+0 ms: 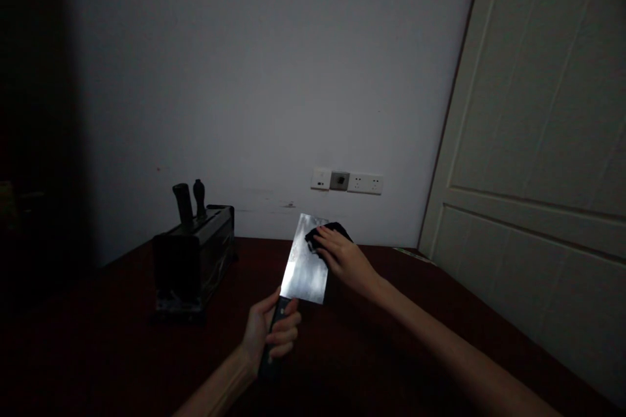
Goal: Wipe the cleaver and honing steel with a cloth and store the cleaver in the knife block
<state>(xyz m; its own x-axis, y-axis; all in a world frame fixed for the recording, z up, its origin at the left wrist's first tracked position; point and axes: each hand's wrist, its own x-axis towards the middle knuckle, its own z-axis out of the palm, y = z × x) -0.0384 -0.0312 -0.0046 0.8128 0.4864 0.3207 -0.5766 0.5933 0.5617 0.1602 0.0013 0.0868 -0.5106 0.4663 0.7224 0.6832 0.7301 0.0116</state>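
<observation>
My left hand (270,332) is closed round the dark handle of a cleaver (304,264), whose broad shiny blade points up and away from me above the table. My right hand (343,259) presses a dark cloth (327,230) against the blade's upper right part, fingers curled over the cloth. Most of the cloth is hidden under the hand.
A dark knife block (193,260) with two black handles sticking out stands on the dark red table (420,313) to the left. Wall sockets (347,181) sit on the white wall behind. A pale door (538,163) fills the right side. The room is dim.
</observation>
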